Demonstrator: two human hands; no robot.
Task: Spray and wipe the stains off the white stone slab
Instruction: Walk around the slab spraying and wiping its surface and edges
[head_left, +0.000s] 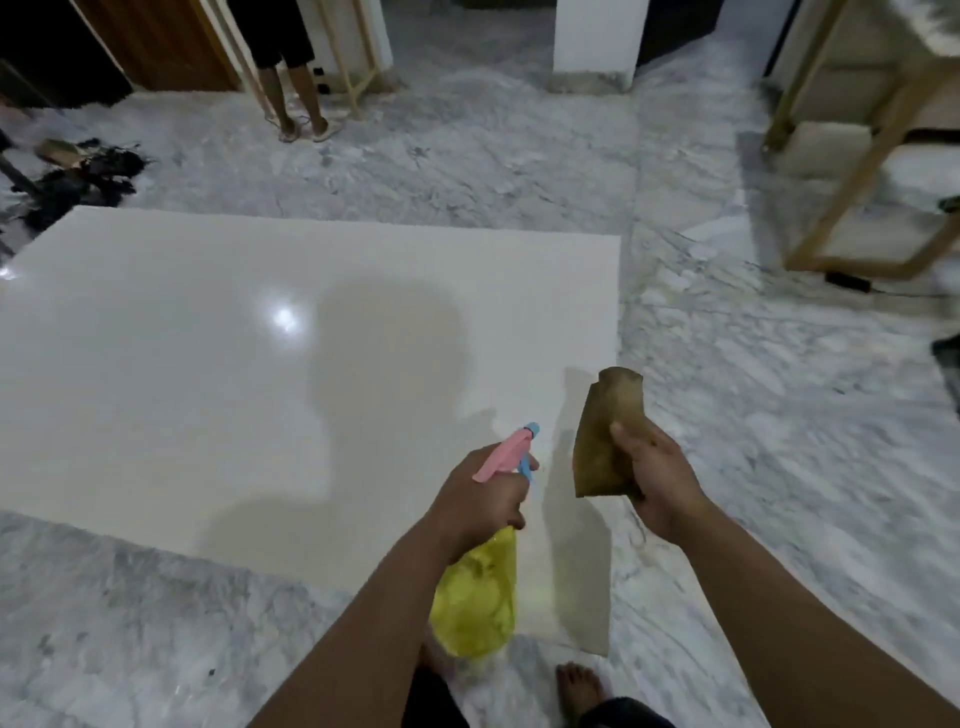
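Slab: white stone slab (218, 332) lying flat on the grey-veined marble floor (779, 415), filling the left and centre of the view; left edge running out of frame; stains hard to make out under glare and a broad shadow.
Left hand: left hand (475, 501) curling tight around the neck of the spray bottle (480, 592), hovering over the slab's near right corner; fingers hiding the trigger area.
Bottle: yellow body hanging below the fist, pink and blue nozzle pointing up and away across the slab; liquid level impossible to read.
Right hand: right hand (654, 483) gripping a folded brown cloth (605, 434), thumb pressing on its front, just right of the bottle above the slab's right edge; rest of the fingers hiding behind the cloth.
Foot: bare foot (579, 686) standing just off the slab's near corner, partly cut off by the bottom edge.
Beyond the slab: second person's legs (296, 88) showing from the thighs down, torso cropped; dark heap (88, 176) by the far left corner, too blurred to identify; wooden frame (857, 171) standing well to the right, top cropped.
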